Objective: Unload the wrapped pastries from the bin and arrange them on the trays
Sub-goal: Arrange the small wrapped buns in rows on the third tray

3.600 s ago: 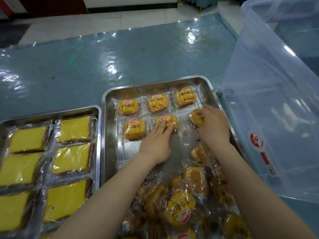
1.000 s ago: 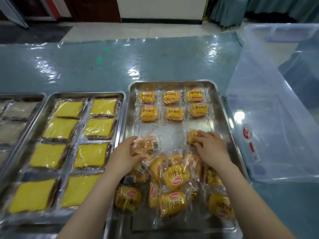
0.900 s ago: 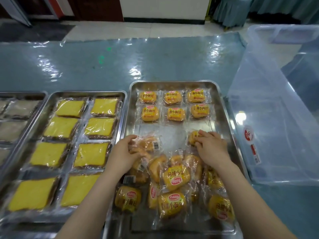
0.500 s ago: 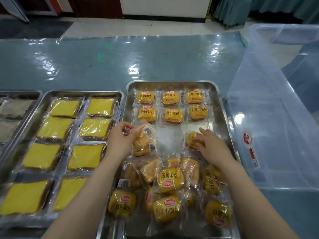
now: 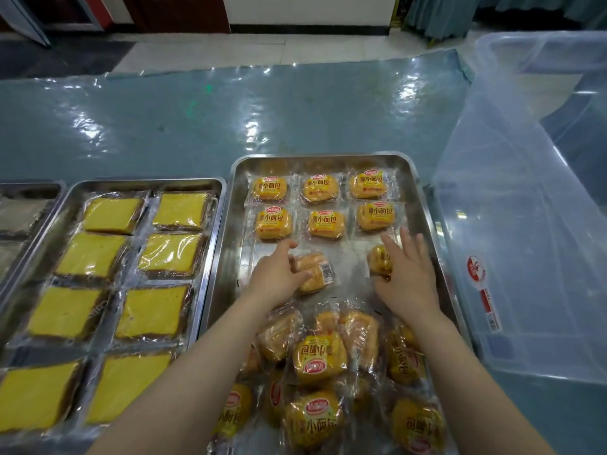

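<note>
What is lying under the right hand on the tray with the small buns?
Under the right hand lies one wrapped bun on the steel tray. Only its left part shows beside the fingers; the rest, with its label, is covered by the hand.

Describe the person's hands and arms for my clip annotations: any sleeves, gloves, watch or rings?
Both arms are bare along all of their visible length: no sleeve shows in the frame. The left hand and the right hand wear no gloves. No watch, bracelet or ring shows on the wrists or fingers in view. The fingernails that show look short, and no polish is apparent.
</note>
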A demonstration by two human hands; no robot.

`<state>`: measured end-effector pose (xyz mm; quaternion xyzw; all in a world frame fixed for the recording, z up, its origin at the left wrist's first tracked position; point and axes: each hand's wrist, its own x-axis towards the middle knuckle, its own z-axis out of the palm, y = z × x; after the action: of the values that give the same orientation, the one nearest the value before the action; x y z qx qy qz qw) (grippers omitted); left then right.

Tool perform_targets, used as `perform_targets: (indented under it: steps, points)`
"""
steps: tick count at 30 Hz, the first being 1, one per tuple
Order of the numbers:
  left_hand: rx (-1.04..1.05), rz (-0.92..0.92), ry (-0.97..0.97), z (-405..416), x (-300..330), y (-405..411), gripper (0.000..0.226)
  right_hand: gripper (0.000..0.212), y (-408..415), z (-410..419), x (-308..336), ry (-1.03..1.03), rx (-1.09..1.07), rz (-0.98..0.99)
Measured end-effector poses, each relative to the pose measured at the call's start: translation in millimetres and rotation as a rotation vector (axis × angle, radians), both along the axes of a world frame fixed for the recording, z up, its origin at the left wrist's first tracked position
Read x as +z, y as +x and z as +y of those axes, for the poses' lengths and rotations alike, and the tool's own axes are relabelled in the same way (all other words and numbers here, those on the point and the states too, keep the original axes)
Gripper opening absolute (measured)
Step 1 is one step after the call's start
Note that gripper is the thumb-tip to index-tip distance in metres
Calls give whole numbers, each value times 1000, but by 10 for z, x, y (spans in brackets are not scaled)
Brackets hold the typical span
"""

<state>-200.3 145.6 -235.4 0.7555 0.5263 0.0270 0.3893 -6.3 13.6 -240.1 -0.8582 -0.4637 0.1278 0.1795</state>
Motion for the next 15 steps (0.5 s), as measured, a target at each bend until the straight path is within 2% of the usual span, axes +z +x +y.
perform_targets:
  steps: [5,7,9,11,12,15]
  points:
    - [-27,60,23,-36,-43,47,75,58,-100,-30,-76,-203,225,4]
    - [-14,75,14,-49,-22,68,79,53,-109,-33,-36,-103,164,86]
    - [-35,133,44,-67,12,107,77,50,-164,-20,18,7,130,34]
    - [-77,180,111,-88,56,180,73,56,-295,25,65,53,194,-6]
    - [-84,167,127,-95,82,219,68,65,-374,61,83,49,243,43]
    - [-41,-24,24,-101,128,282,45,94,-543,157,62,-7,283,253]
